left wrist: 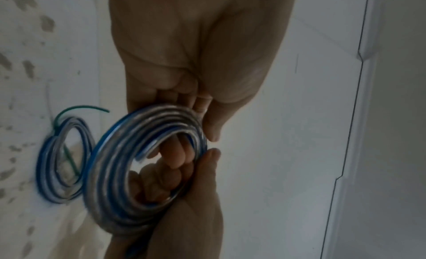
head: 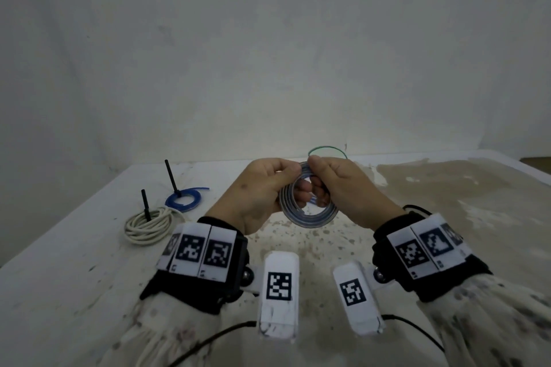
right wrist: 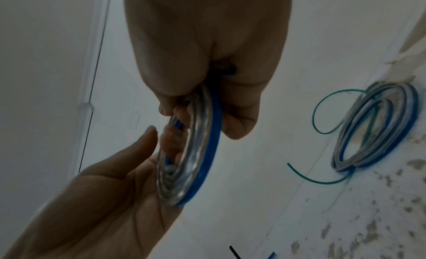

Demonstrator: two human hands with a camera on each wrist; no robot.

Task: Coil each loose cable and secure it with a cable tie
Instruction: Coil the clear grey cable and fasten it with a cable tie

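Coil: a flat blue-and-silver cable coil (head: 308, 208) held upright above the stained table (head: 447, 217), its ring facing the person.
Grip: left hand (head: 256, 197) and right hand (head: 343, 191) both pinch the coil's top.
Tie: none visible in either hand.
Nearer hand: right hand, fingers curled through the coil's opening.

No readable text appears; the wrist bands (head: 199, 250) carry only square coded markers.
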